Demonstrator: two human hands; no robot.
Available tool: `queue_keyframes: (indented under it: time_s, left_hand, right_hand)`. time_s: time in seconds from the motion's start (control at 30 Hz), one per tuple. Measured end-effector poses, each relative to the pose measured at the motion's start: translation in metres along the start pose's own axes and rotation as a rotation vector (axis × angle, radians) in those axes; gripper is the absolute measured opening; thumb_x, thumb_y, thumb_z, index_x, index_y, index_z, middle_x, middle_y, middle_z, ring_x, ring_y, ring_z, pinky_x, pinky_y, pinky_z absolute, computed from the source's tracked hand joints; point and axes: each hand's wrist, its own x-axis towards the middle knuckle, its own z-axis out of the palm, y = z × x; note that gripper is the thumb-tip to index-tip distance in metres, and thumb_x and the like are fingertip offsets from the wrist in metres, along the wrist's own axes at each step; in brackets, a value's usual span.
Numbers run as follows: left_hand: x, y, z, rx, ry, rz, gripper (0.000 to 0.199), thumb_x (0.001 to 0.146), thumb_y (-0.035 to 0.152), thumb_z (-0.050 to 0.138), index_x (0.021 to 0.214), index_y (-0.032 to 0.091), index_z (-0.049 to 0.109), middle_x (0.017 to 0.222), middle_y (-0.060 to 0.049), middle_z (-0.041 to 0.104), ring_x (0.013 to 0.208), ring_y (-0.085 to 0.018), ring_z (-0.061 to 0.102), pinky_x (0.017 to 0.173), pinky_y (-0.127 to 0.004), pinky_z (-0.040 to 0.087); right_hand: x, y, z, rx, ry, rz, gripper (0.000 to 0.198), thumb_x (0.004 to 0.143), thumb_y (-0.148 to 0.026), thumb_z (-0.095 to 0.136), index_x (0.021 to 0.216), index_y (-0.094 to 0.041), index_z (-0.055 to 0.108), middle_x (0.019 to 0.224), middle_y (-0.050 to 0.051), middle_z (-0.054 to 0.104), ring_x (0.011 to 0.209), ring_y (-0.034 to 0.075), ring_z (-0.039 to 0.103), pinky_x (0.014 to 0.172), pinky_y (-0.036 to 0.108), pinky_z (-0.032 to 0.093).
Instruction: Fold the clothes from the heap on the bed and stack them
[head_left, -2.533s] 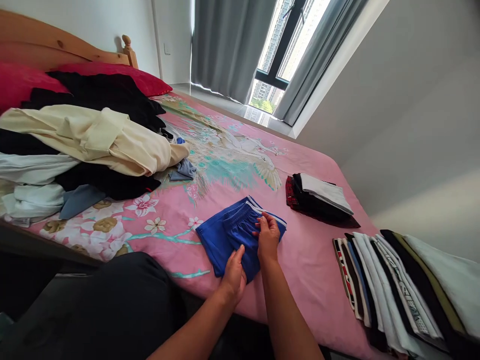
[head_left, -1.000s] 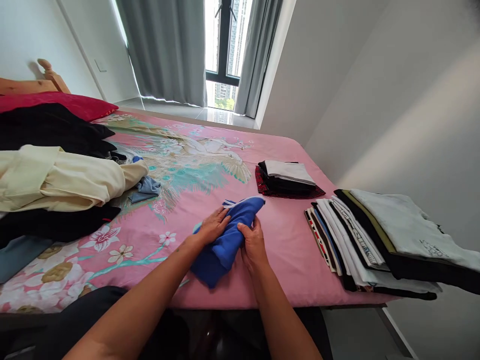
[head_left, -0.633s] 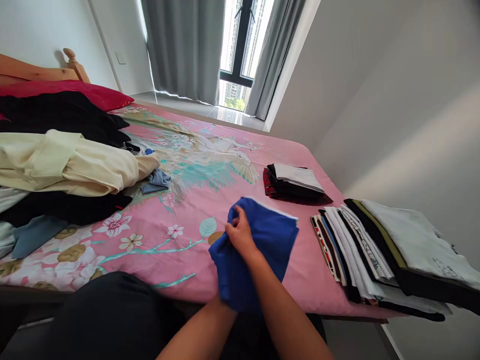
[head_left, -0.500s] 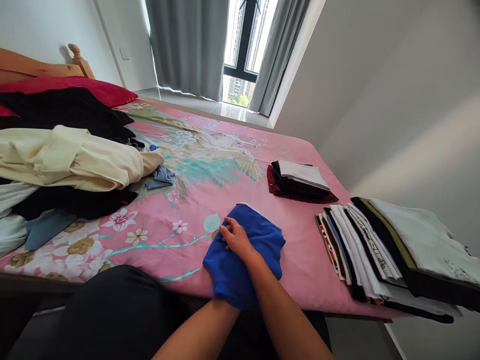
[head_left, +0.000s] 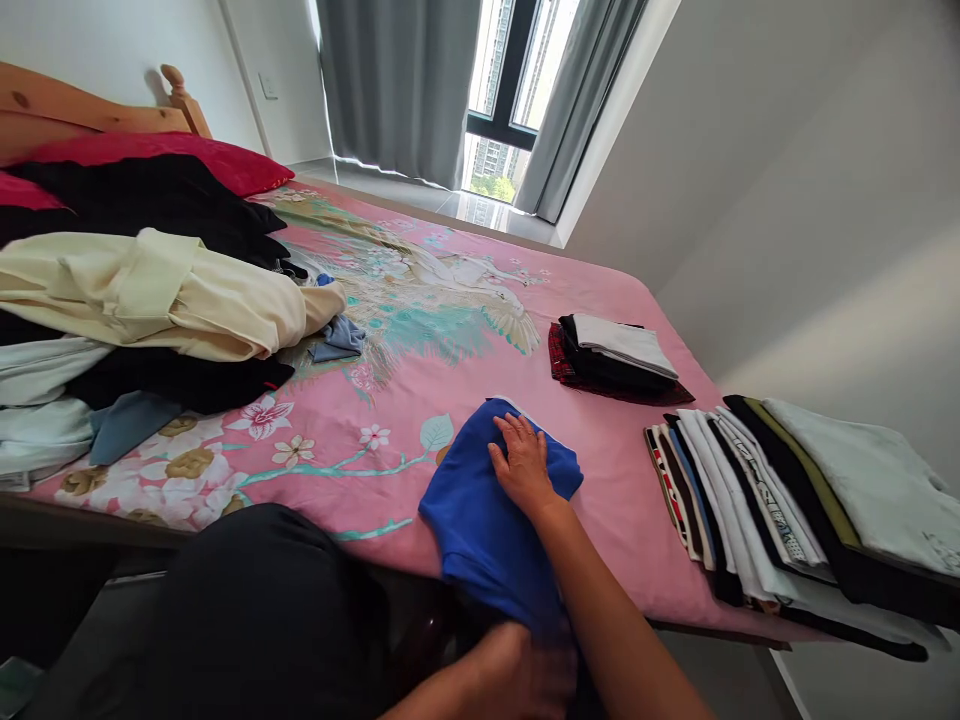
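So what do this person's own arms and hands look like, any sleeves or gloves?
Bare: no glove shows on the right hand or the left hand, and no sleeve on either visible forearm. No watch shows. The left hand is too blurred to check for rings.

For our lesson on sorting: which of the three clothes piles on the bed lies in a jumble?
The left-hand heap, with the cream garment draped across it: its clothes lie crumpled, while the small stack and long row are folded.
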Motion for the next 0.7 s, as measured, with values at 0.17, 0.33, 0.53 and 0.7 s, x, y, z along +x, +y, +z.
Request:
queue_keyframes:
  time_s: [0.17, 0.33, 0.53, 0.7]
  left_hand:
    - [-0.033, 0.029, -0.011, 0.312, 0.199, 0.173, 0.038, 0.080, 0.052, 0.054, 0.081, 0.017, 0.068, 0.075, -0.007, 0.067, 0.068, -0.020, 0.063, 0.069, -0.036, 0.052]
    - [-0.013, 0.081, -0.064, 1.140, 0.754, 0.628, 0.043, 0.083, 0.039, 0.052, 0.124, 0.025, 0.057, 0.140, -0.009, 0.046, 0.132, -0.029, 0.036, 0.113, -0.054, 0.014]
    - [0.013, 0.056, -0.115, 1.461, 0.888, 0.558, 0.060, 0.082, 0.051, 0.051, 0.135, 0.024, 0.046, 0.147, -0.010, 0.036, 0.137, -0.030, 0.030, 0.113, -0.058, 0.007]
    - [0.020, 0.065, -0.138, 1.252, 1.069, 0.730, 0.043, 0.083, 0.050, 0.048, 0.119, 0.028, 0.058, 0.134, -0.006, 0.052, 0.129, -0.026, 0.042, 0.111, -0.047, 0.029]
  right_hand:
    - [-0.015, 0.010, -0.001, -0.133, 0.016, -0.019, 0.051, 0.091, -0.039, 0.042, 0.140, -0.023, 0.037, 0.150, 0.007, 0.028, 0.141, 0.025, 0.011, 0.110, 0.056, -0.006]
    - [-0.014, 0.024, 0.005, -0.110, 0.002, -0.063, 0.054, 0.090, -0.040, 0.046, 0.140, -0.025, 0.037, 0.150, 0.007, 0.026, 0.141, 0.025, 0.013, 0.110, 0.053, -0.009]
    - [0.012, 0.060, -0.021, -0.019, -0.112, 0.188, 0.060, 0.088, -0.042, 0.046, 0.141, -0.018, 0.035, 0.147, 0.013, 0.032, 0.138, 0.028, 0.021, 0.111, 0.054, -0.002]
    - [0.057, 0.078, -0.063, 0.155, -0.431, 0.272, 0.069, 0.066, -0.031, 0.065, 0.132, -0.022, 0.047, 0.133, 0.009, 0.051, 0.121, 0.026, 0.047, 0.104, 0.042, 0.033]
